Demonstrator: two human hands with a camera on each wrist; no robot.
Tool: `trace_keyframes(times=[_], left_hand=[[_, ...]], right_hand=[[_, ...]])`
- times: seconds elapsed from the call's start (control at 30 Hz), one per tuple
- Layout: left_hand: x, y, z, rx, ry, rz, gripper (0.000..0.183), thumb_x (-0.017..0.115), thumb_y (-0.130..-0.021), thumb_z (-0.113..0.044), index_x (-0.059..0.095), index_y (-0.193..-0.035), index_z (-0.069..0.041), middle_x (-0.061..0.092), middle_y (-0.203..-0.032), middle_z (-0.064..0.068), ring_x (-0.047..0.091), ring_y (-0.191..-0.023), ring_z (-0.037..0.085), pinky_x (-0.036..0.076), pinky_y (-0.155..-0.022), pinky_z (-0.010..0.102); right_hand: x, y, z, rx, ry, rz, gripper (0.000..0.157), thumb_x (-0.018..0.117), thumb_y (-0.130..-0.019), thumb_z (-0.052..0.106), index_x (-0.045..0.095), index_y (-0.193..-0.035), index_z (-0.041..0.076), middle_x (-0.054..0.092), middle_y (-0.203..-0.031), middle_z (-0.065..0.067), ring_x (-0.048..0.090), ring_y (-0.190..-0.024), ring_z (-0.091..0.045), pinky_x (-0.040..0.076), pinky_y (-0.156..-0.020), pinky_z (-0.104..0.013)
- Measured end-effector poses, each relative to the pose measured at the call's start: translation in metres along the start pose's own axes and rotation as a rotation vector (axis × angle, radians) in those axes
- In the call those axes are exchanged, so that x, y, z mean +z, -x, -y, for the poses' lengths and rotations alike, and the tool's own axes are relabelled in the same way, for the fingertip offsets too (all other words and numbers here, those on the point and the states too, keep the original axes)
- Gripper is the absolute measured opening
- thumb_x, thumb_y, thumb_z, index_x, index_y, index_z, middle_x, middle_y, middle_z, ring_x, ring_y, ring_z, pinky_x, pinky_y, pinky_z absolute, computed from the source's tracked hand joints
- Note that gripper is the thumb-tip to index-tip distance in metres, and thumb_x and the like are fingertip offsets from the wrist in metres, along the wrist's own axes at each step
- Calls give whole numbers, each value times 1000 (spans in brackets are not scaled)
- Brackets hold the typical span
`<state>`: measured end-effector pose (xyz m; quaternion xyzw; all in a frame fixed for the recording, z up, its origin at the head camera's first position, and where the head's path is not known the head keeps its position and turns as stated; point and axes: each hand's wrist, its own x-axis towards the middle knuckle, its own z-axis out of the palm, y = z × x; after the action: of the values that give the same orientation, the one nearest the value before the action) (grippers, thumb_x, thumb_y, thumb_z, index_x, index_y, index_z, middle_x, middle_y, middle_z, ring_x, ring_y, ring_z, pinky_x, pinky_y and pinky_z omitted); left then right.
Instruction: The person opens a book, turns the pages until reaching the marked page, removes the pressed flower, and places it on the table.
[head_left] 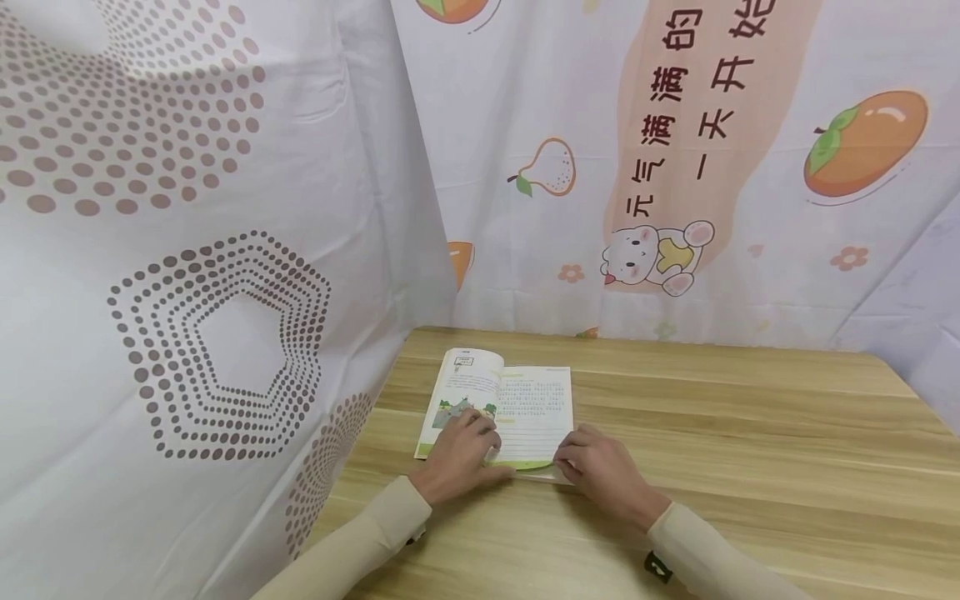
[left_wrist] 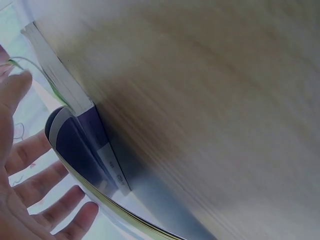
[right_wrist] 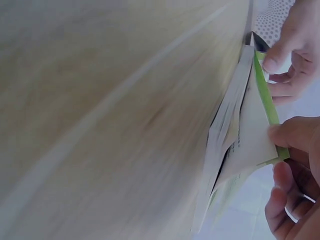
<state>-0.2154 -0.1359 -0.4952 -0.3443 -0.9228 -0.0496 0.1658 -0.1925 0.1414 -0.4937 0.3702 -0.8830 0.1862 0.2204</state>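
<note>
An open book [head_left: 534, 400] with printed text and a picture lies on the wooden table, toward its left side. My left hand [head_left: 461, 454] rests on the lower part of the left page, near the fold. In the left wrist view its fingers [left_wrist: 40, 185] spread loosely against the pages, above the book's dark spine. At the book's lower right corner, my right hand [head_left: 603, 471] pinches a page [right_wrist: 254, 132] with a green edge between thumb and fingers. That page is lifted off the thick stack of pages [right_wrist: 227, 125] below it.
The wooden table [head_left: 750, 433] extends far to the right of the book. A white dotted curtain [head_left: 247, 333] hangs close on the left. Behind the table hangs another curtain [head_left: 510, 250], with fruit prints and Chinese writing.
</note>
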Motion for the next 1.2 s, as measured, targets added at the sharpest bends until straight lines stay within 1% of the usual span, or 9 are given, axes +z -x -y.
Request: trace_keyframes(times=[0.2,0.4,0.53,0.7,0.83,0.9,0.97,1.03,1.2], left_hand=[[0,0,-2,12,-23,11,51,77,-79,-68,74,-91,-18,68,-111,-2,56,-110,21,46,-102,42],[3,0,-2,21,-21,-25,38,78,-86,-56,75,-87,-19,70,-107,-3,58,-107,22,49,-98,44],[3,-1,-2,8,-26,-40,24,74,-92,-41,77,-91,-17,72,-104,-2,60,-103,22,50,-98,44],[0,-4,-3,-26,-44,-55,21,67,-97,-25,75,-97,-5,75,-101,7,65,-100,25,53,-92,40],[-3,-5,-3,-105,0,-103,35,65,-95,-15,65,-121,9,71,-82,7,64,-82,21,55,-70,32],[-4,-5,-3,-135,20,-149,49,64,-93,-9,53,-136,9,66,-78,5,60,-75,17,51,-60,28],[-4,-4,-2,-140,15,-205,64,64,-89,-3,41,-148,7,67,-85,8,61,-76,19,52,-61,29],[-4,-4,0,-136,-11,-243,70,62,-86,3,37,-151,2,67,-103,15,64,-89,24,55,-72,32],[-3,-4,3,-138,-80,-273,71,60,-84,11,44,-151,-7,47,-142,27,52,-124,40,52,-95,45]], right_hand=[[-3,-2,3,72,-21,-11,10,88,-81,12,79,-84,17,71,-88,9,57,-81,-6,52,-65,-22],[-4,-2,5,116,-92,-47,12,87,-82,12,80,-89,18,70,-95,9,58,-85,-6,52,-65,-22],[-4,-1,3,155,-153,-95,34,87,-82,9,75,-114,14,67,-117,-1,60,-82,-6,52,-63,-20],[-5,-1,-1,202,-170,-103,60,86,-83,9,61,-138,12,59,-135,-11,55,-73,-3,47,-58,-20],[-4,1,-2,234,-175,-17,61,87,-82,9,62,-137,13,57,-133,-7,51,-70,2,47,-58,-20],[-3,2,-1,251,-178,40,59,86,-83,10,62,-136,14,57,-131,-5,50,-69,4,46,-58,-19],[-3,3,0,262,-182,84,56,85,-84,11,63,-135,14,58,-129,-4,49,-69,3,46,-58,-19],[-2,5,0,259,-183,114,53,84,-85,12,64,-134,14,59,-127,-3,49,-69,3,46,-58,-19],[0,7,-2,228,-166,147,48,84,-86,13,66,-131,11,62,-121,-3,47,-70,2,45,-59,-20]])
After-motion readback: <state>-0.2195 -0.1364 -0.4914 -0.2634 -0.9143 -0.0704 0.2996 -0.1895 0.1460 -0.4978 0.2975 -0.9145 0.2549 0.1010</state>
